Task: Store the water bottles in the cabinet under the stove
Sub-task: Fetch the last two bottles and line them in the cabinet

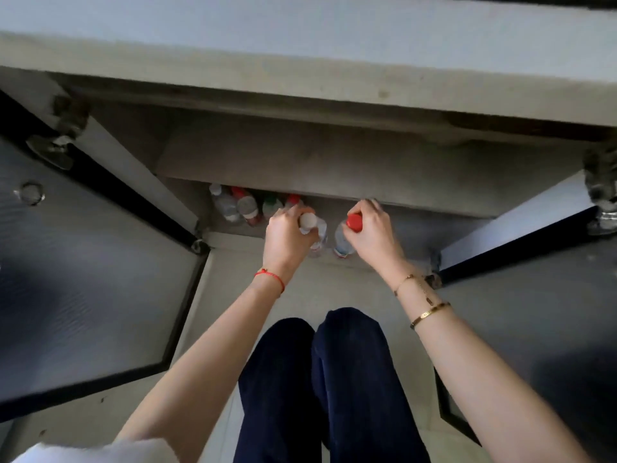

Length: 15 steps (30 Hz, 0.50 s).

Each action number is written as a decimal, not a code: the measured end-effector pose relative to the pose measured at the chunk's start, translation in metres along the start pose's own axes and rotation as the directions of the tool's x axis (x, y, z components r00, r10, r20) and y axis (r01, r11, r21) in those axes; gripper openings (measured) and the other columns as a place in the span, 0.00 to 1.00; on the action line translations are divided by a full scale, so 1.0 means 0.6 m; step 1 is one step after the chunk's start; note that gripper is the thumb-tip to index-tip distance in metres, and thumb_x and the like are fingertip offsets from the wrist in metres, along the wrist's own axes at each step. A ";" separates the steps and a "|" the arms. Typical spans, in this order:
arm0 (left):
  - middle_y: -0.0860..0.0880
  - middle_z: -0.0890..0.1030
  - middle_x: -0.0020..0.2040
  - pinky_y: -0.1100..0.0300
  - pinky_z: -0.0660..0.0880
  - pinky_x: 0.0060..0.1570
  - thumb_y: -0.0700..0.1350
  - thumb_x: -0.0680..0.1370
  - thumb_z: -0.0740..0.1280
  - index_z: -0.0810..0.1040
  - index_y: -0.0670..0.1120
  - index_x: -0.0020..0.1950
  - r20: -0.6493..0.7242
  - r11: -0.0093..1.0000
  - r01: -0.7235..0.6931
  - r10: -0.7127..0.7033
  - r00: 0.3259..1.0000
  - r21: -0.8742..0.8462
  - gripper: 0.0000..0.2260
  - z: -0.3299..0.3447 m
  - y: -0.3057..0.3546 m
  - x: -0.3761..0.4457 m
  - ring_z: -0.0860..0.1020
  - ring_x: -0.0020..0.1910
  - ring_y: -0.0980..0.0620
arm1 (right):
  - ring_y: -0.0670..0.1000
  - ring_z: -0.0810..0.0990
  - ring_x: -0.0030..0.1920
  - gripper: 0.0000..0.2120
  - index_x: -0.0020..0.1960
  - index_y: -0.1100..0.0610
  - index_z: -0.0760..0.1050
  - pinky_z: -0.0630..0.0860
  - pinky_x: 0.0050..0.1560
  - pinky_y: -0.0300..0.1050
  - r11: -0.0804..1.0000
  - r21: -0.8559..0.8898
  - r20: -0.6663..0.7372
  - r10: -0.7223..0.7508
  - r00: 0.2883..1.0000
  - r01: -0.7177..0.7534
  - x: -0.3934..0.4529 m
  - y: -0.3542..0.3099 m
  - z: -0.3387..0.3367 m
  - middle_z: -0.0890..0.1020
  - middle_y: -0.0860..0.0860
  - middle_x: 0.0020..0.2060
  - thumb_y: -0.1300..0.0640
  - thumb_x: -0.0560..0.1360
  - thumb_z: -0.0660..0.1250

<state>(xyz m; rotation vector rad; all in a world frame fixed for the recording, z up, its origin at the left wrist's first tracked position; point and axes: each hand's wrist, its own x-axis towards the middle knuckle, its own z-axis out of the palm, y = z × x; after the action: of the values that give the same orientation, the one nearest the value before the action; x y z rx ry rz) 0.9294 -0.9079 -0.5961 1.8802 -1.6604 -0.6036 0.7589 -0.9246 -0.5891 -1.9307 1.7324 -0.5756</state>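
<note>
I look down into an open cabinet (334, 175) under the counter. My left hand (287, 235) grips the top of a clear water bottle with a white cap (309, 221), standing upright at the cabinet's front edge. My right hand (370, 228) holds a clear bottle with a red cap (354, 222) by its top, right beside the first. Several more bottles (240, 205) with white, red and green caps stand together at the back left of the cabinet floor, partly hidden by the shelf above them.
Two dark glass cabinet doors stand open, one at left (83, 279) and one at right (534, 295). The pale counter edge (300, 78) overhangs the cabinet. My knees in dark trousers (317, 379) are on the floor before the opening.
</note>
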 end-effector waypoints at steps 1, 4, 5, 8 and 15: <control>0.45 0.84 0.46 0.60 0.73 0.43 0.37 0.65 0.73 0.82 0.44 0.50 -0.003 1.000 -0.004 0.003 1.000 -0.005 0.15 0.028 -0.023 0.013 0.80 0.46 0.44 | 0.56 0.77 0.48 0.09 0.49 0.61 0.74 0.73 0.48 0.46 1.000 -0.002 -0.010 -0.005 1.000 0.005 0.013 0.020 0.026 0.76 0.56 0.52 0.59 0.72 0.70; 0.45 0.84 0.48 0.62 0.74 0.43 0.37 0.66 0.74 0.83 0.45 0.52 -0.025 1.000 0.002 -0.003 1.000 -0.030 0.15 0.100 -0.078 0.050 0.81 0.47 0.46 | 0.59 0.78 0.49 0.08 0.49 0.61 0.74 0.74 0.48 0.49 1.000 0.005 -0.028 -0.014 0.999 0.014 0.048 0.071 0.096 0.77 0.58 0.51 0.60 0.72 0.70; 0.45 0.85 0.49 0.61 0.76 0.44 0.38 0.67 0.74 0.83 0.45 0.53 -0.030 0.999 0.004 -0.005 1.000 -0.042 0.15 0.122 -0.093 0.063 0.82 0.47 0.46 | 0.59 0.78 0.49 0.09 0.49 0.61 0.75 0.74 0.47 0.48 1.000 0.006 -0.041 -0.017 0.999 0.018 0.058 0.086 0.117 0.77 0.58 0.52 0.60 0.72 0.70; 0.45 0.85 0.47 0.56 0.80 0.46 0.37 0.66 0.76 0.83 0.44 0.52 -0.038 0.999 -0.026 0.024 0.999 -0.045 0.15 0.171 -0.120 0.092 0.83 0.45 0.46 | 0.58 0.79 0.48 0.10 0.51 0.62 0.76 0.71 0.45 0.43 0.999 0.030 -0.104 -0.015 0.994 0.018 0.081 0.118 0.164 0.77 0.58 0.52 0.60 0.72 0.71; 0.44 0.86 0.45 0.59 0.80 0.45 0.34 0.66 0.75 0.84 0.42 0.48 -0.098 0.994 -0.094 0.089 0.991 -0.053 0.12 0.227 -0.150 0.133 0.83 0.43 0.48 | 0.63 0.81 0.45 0.13 0.53 0.63 0.78 0.78 0.46 0.51 1.000 0.015 -0.259 -0.002 0.966 0.006 0.111 0.164 0.219 0.80 0.61 0.49 0.58 0.72 0.72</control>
<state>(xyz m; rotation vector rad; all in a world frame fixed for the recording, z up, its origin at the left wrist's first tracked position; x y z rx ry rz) 0.9174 -0.9946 -0.7552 1.7542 -1.6403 -0.5109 0.7673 -0.9898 -0.7540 -1.9174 1.8728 -0.8746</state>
